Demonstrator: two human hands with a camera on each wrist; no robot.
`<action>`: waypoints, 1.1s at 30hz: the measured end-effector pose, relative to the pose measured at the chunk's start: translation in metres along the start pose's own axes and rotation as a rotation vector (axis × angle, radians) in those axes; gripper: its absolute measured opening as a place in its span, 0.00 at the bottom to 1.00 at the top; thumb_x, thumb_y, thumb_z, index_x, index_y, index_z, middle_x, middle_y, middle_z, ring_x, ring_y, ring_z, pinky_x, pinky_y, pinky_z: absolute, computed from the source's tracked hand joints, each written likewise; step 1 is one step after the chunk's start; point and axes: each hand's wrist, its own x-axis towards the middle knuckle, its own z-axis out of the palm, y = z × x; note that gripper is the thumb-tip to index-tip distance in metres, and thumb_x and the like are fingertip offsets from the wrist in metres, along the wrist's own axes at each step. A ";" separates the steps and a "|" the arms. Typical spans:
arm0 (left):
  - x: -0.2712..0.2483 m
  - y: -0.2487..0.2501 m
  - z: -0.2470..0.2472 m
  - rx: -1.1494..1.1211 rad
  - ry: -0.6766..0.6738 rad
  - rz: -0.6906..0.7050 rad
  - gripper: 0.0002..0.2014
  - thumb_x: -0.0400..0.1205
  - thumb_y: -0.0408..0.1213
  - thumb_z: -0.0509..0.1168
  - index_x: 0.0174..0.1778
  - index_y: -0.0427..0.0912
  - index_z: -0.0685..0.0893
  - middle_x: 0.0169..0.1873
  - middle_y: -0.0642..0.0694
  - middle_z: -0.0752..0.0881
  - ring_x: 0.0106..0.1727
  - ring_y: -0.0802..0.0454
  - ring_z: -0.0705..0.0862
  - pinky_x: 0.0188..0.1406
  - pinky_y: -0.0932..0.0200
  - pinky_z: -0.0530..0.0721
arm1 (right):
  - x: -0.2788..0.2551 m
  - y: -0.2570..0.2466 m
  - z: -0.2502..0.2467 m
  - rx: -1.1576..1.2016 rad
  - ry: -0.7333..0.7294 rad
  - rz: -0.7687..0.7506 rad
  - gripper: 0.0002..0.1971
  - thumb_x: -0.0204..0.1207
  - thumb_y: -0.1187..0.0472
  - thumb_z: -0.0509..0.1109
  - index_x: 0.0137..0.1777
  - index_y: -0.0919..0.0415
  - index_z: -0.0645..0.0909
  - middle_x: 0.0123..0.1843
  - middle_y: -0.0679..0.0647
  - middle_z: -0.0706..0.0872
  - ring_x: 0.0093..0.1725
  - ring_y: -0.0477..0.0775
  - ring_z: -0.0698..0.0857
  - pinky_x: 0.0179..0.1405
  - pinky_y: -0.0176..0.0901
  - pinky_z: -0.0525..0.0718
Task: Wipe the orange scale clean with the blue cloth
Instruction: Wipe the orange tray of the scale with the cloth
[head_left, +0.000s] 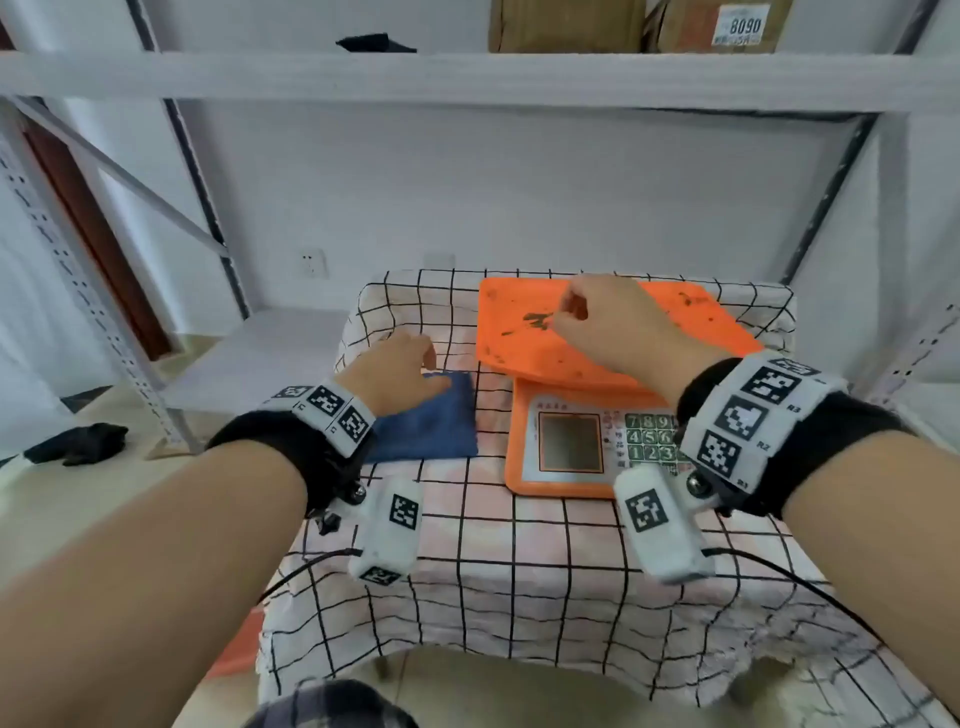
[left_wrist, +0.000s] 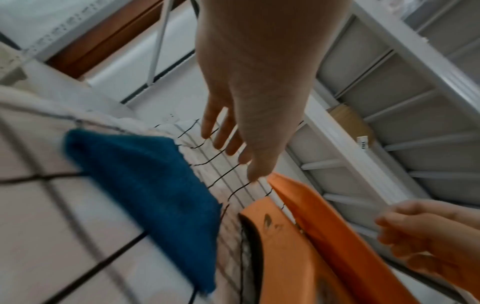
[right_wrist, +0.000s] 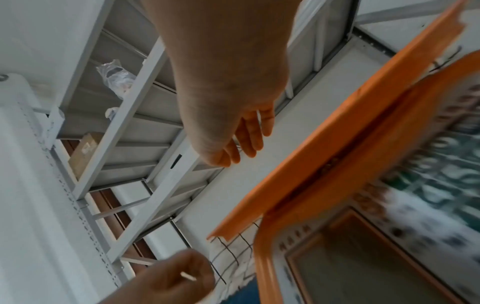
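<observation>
We found the orange scale (head_left: 587, 395) standing on the checked counter (head_left: 519, 545), its display and keypad facing us and its platter (head_left: 613, 338) at the far side. The platter carried dark smears and specks, thickest near its middle, with further spots toward the right edge. The blue cloth (head_left: 431, 421) lay flat, folded square, just beside the scale on its left, untouched by the soil.

Our left hand (head_left: 400, 369) hovered above the far edge of the cloth, fingers relaxed and extended, holding nothing. Our right hand (head_left: 608, 322) sat above the platter with fingers loosely curled; from the head view we could not tell whether it pinched any debris, and the right wrist view showed nothing held.

In our judgement the step in hand was taking up the cloth. We would advise gathering it fully into the palm rather than by one corner, steadying the scale body with the other hand, then wiping from the far edge toward us in overlapping passes.
</observation>
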 end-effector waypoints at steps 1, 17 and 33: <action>-0.006 0.000 0.004 0.032 -0.092 -0.011 0.21 0.77 0.53 0.67 0.58 0.42 0.77 0.55 0.45 0.77 0.53 0.46 0.78 0.54 0.51 0.78 | -0.005 0.001 0.002 -0.002 0.016 0.009 0.06 0.77 0.57 0.63 0.43 0.58 0.78 0.41 0.51 0.82 0.42 0.54 0.80 0.38 0.44 0.76; -0.032 0.012 0.009 -0.074 0.229 -0.175 0.11 0.87 0.33 0.51 0.61 0.32 0.72 0.49 0.33 0.82 0.52 0.35 0.82 0.51 0.44 0.78 | -0.041 0.010 0.007 0.168 0.117 0.027 0.09 0.79 0.59 0.61 0.41 0.61 0.79 0.39 0.54 0.83 0.39 0.56 0.81 0.38 0.49 0.78; -0.032 0.119 -0.111 -0.351 0.410 0.428 0.12 0.85 0.41 0.62 0.46 0.36 0.84 0.36 0.43 0.86 0.39 0.54 0.80 0.38 0.69 0.74 | -0.038 -0.032 -0.035 1.032 -0.121 0.021 0.28 0.70 0.51 0.77 0.68 0.52 0.74 0.63 0.46 0.84 0.61 0.43 0.84 0.53 0.37 0.85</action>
